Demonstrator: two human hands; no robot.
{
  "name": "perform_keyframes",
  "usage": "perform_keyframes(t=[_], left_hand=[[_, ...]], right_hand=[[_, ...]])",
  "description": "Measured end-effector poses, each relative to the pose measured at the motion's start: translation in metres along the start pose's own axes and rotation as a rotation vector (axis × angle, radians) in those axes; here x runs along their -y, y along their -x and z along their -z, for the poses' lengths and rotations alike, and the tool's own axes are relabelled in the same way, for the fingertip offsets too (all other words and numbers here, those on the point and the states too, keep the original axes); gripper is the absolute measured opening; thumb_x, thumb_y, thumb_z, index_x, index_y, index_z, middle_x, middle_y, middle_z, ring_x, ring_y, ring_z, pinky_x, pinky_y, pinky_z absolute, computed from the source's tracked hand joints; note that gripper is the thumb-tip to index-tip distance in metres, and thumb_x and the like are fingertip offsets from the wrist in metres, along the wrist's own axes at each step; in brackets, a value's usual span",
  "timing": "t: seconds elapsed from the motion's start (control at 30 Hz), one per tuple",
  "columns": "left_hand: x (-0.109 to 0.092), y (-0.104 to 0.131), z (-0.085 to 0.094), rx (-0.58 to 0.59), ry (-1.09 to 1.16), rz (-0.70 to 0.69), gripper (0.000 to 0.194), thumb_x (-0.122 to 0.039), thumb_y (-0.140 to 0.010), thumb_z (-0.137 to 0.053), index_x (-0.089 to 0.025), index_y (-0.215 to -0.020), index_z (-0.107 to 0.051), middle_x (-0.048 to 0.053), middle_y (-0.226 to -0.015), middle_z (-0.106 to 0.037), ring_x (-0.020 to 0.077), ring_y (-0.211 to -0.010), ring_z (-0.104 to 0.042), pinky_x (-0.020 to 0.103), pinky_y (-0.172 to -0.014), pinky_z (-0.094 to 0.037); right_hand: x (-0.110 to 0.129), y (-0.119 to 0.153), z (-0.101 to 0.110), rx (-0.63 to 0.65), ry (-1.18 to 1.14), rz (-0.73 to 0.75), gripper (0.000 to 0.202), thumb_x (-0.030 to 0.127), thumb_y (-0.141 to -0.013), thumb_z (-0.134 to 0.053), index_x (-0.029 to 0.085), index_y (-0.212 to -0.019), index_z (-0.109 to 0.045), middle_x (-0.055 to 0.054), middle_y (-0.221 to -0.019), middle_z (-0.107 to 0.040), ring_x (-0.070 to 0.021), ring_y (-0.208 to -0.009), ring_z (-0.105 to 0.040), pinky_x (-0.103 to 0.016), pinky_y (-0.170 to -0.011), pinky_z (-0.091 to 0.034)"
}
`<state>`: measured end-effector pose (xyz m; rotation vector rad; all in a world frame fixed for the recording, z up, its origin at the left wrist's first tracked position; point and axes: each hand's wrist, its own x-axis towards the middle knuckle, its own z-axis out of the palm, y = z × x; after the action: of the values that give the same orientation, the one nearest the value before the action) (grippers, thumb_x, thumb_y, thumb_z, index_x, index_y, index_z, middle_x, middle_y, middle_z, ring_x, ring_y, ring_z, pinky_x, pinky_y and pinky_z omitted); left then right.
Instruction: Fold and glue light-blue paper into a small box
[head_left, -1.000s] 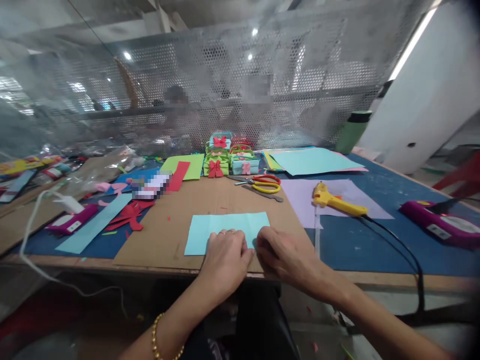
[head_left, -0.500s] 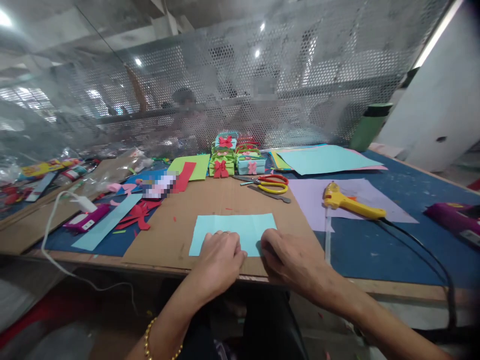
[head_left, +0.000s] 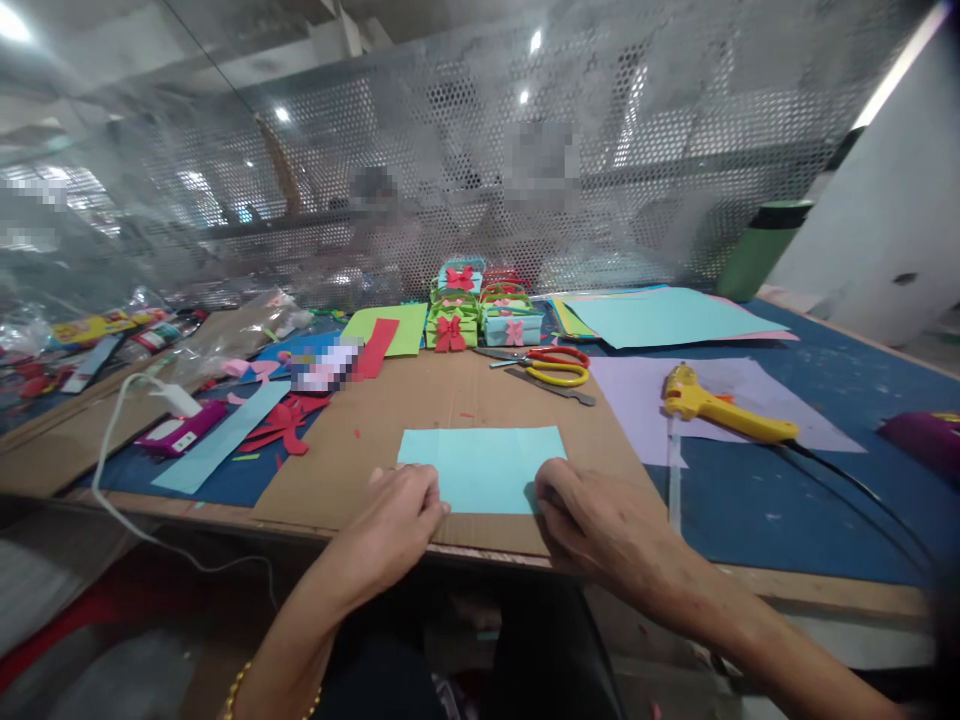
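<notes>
A light blue rectangle of craft paper (head_left: pixel 487 470) lies flat on a brown cardboard sheet (head_left: pixel 322 480) near the table's front edge. Faint crease lines cross it from front to back. At its left end my left hand (head_left: pixel 401 515) has its fingers curled on the near corner. My right hand (head_left: pixel 589 510) grips the right end in the same way, thumb and fingertips closed and partly hidden. Beyond the paper lie scissors with red and yellow handles (head_left: pixel 559 370) and a dark metal blade (head_left: pixel 551 387).
Small craft bags with bows (head_left: pixel 459 310) stand at the back. A yellow glue gun (head_left: pixel 727 410) rests on purple sheets (head_left: pixel 630 400) at right, its cord trailing forward. Left are red scraps (head_left: pixel 281 430), a light blue strip (head_left: pixel 225 440) and a purple device (head_left: pixel 180 430) with a white cable.
My left hand has slid leftward along the paper, from near its middle to its left end. My right hand stays at the right end. The camera view has shifted slightly.
</notes>
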<state>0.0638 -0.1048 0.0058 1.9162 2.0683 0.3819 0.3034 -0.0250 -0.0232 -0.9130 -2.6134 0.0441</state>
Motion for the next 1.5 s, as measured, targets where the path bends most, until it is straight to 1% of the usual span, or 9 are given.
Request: perform_keyframes(t=[0.73, 0.8, 0.87, 0.9, 0.97, 1.07, 1.17, 1.3, 1.5], left_hand=[[0.055, 0.021, 0.023, -0.018, -0.086, 0.100, 0.022, -0.022, -0.091, -0.049, -0.021, -0.069, -0.048, -0.001, -0.070, -0.060, 0.0189, -0.072, -0.056, 0.030, -0.067, -0.033], [0.051, 0.025, 0.018, -0.129, -0.190, 0.109, 0.021, -0.021, -0.092, -0.050, -0.021, -0.071, -0.052, 0.002, -0.074, -0.062, 0.0222, -0.076, -0.058, 0.033, -0.069, -0.036], [0.039, 0.029, 0.005, -0.359, -0.315, 0.085, 0.018, -0.020, -0.095, -0.048, -0.019, -0.080, -0.059, 0.008, -0.087, -0.066, 0.0270, -0.084, -0.060, 0.039, -0.075, -0.040], [0.031, 0.031, -0.004, -0.488, -0.333, 0.035, 0.019, -0.020, -0.097, -0.044, -0.017, -0.090, -0.062, 0.011, -0.096, -0.067, 0.0281, -0.087, -0.061, 0.042, -0.078, -0.043], [0.014, 0.033, -0.026, -0.649, -0.265, -0.234, 0.025, -0.028, -0.101, -0.045, -0.015, -0.115, -0.061, 0.015, -0.119, -0.065, 0.0286, -0.106, -0.062, 0.044, -0.090, -0.046], [-0.003, 0.028, -0.059, -0.648, -0.260, -0.583, 0.055, -0.050, -0.099, -0.049, -0.010, -0.136, -0.052, 0.019, -0.139, -0.058, 0.0324, -0.133, -0.050, 0.047, -0.105, -0.044], [-0.002, 0.019, -0.082, -0.672, -0.285, -0.696, 0.063, -0.054, -0.098, -0.049, -0.006, -0.140, -0.050, 0.019, -0.139, -0.060, 0.0319, -0.136, -0.048, 0.047, -0.108, -0.044], [0.013, 0.021, -0.090, -0.663, -0.307, -0.630, 0.059, -0.043, -0.098, -0.054, -0.013, -0.147, -0.045, 0.018, -0.149, -0.051, 0.0332, -0.141, -0.043, 0.049, -0.110, -0.045], [0.036, 0.042, -0.077, -0.652, -0.342, -0.541, 0.051, -0.032, -0.099, -0.053, -0.014, -0.147, -0.047, 0.016, -0.150, -0.050, 0.0316, -0.142, -0.042, 0.047, -0.114, -0.041]], right_hand=[[0.000, 0.000, 0.001, 0.032, 0.017, -0.039, 0.010, 0.019, -0.094, -0.039, 0.024, -0.086, -0.042, 0.002, -0.066, -0.057, -0.0160, -0.057, -0.050, -0.029, -0.056, -0.026], [-0.001, 0.001, 0.000, 0.047, 0.030, -0.046, 0.010, 0.019, -0.094, -0.039, 0.024, -0.086, -0.041, 0.002, -0.067, -0.057, -0.0161, -0.057, -0.050, -0.029, -0.056, -0.026], [0.000, 0.001, -0.001, 0.052, 0.049, -0.052, 0.011, 0.019, -0.095, -0.038, 0.025, -0.087, -0.041, 0.003, -0.067, -0.056, -0.0162, -0.057, -0.050, -0.030, -0.056, -0.026], [0.000, 0.001, -0.001, 0.050, 0.061, -0.051, 0.011, 0.019, -0.096, -0.038, 0.025, -0.086, -0.041, 0.003, -0.066, -0.056, -0.0162, -0.057, -0.051, -0.030, -0.056, -0.025], [0.001, 0.001, -0.003, 0.035, 0.091, -0.048, 0.013, 0.021, -0.098, -0.038, 0.024, -0.085, -0.041, 0.003, -0.065, -0.055, -0.0162, -0.056, -0.051, -0.030, -0.056, -0.024], [0.004, 0.001, -0.004, 0.005, 0.141, -0.046, 0.014, 0.021, -0.098, -0.039, 0.024, -0.084, -0.040, 0.003, -0.064, -0.055, -0.0163, -0.056, -0.052, -0.031, -0.055, -0.022], [0.007, 0.002, -0.003, -0.011, 0.148, -0.041, 0.015, 0.019, -0.099, -0.038, 0.024, -0.086, -0.042, 0.002, -0.067, -0.057, -0.0167, -0.058, -0.054, -0.031, -0.056, -0.025], [0.010, 0.001, -0.001, -0.002, 0.128, -0.063, 0.017, 0.018, -0.099, -0.036, 0.024, -0.085, -0.044, 0.001, -0.068, -0.059, -0.0175, -0.060, -0.055, -0.031, -0.057, -0.027], [0.009, 0.002, 0.000, 0.011, 0.088, -0.090, 0.016, 0.018, -0.098, -0.038, 0.023, -0.085, -0.044, 0.000, -0.070, -0.059, -0.0174, -0.062, -0.053, -0.030, -0.058, -0.028]])
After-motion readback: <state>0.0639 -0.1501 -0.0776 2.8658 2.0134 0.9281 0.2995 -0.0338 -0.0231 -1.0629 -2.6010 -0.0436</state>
